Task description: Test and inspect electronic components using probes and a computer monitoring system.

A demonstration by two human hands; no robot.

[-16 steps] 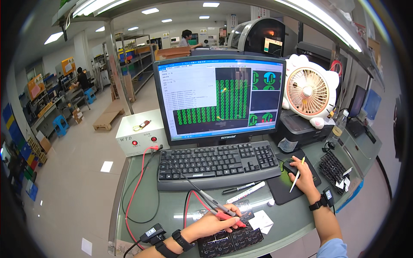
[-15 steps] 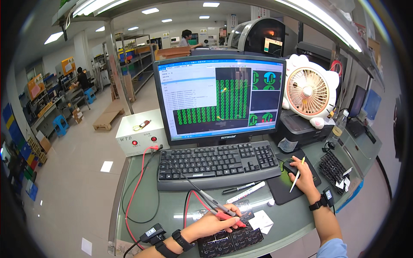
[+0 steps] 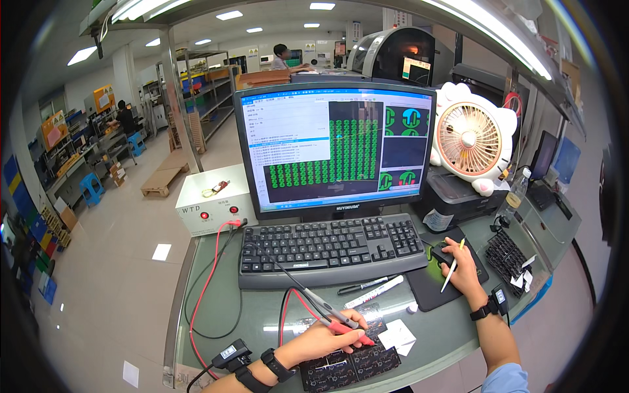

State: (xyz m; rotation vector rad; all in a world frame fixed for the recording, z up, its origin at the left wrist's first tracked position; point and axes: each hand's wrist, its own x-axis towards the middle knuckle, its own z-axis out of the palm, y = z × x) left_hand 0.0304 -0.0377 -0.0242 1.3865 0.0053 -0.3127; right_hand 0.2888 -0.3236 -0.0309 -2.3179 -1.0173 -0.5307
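My left hand [image 3: 327, 340] is closed around two test probes, a red probe [image 3: 346, 329] and a grey probe [image 3: 322, 302]. Below it lie black printed circuit boards [image 3: 377, 360]; the red tip reaches down to them, though contact is hard to judge. My right hand [image 3: 462, 267] rests over a black computer mouse [image 3: 440, 253] on a dark mouse pad [image 3: 436, 295]. A thin white stick with a yellow end [image 3: 449, 276] is tucked between its fingers. White paper pieces [image 3: 398, 337] sit beside the boards.
A monitor [image 3: 354, 154] with a green board layout and a menu stands behind the keyboard [image 3: 334, 252]. Probe leads run to a white box [image 3: 219, 203]. Markers [image 3: 373, 293] lie before the keyboard. Stacked black boards [image 3: 506, 255], a bottle [image 3: 514, 196] and a fan [image 3: 468, 137] occupy the right.
On the monitor, the menu highlight has moved down to a lower row, and the yellow marks on the layout have changed. Both my hands stay practically where they were.
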